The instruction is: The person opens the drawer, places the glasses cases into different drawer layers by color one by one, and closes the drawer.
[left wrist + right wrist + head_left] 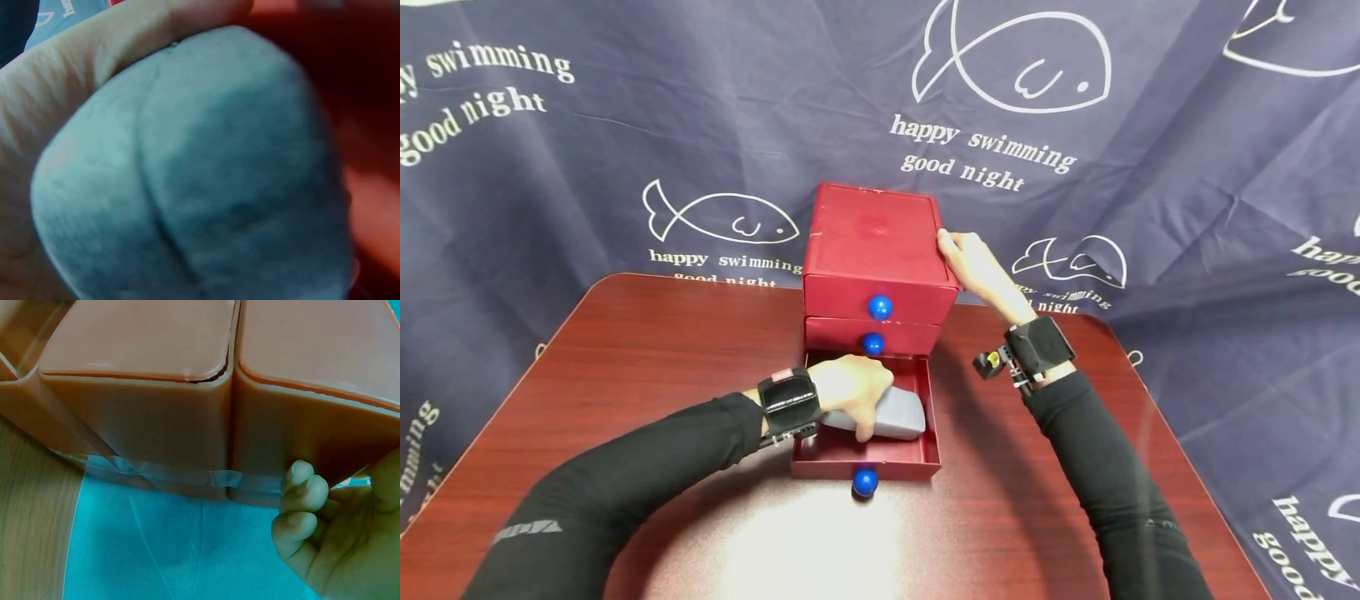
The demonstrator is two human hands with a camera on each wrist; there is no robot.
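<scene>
left hand (850,392) fingers curl round grey case (891,414), inside open bottom drawer (925,454) near surface's front edge. case looks light, stiff, slightly fuzzy; best held across middle. right hand (973,262) fingers hold red drawer box (872,237) at its right back corner.

A dark wooden table (625,358) — behind it a navy fish-print cloth (625,125).

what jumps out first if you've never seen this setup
The red drawer chest at the table's far middle, with blue ball knobs and its bottom drawer pulled open. The left hand grips a grey case inside that drawer, while the right hand holds the chest's right top edge.
</scene>
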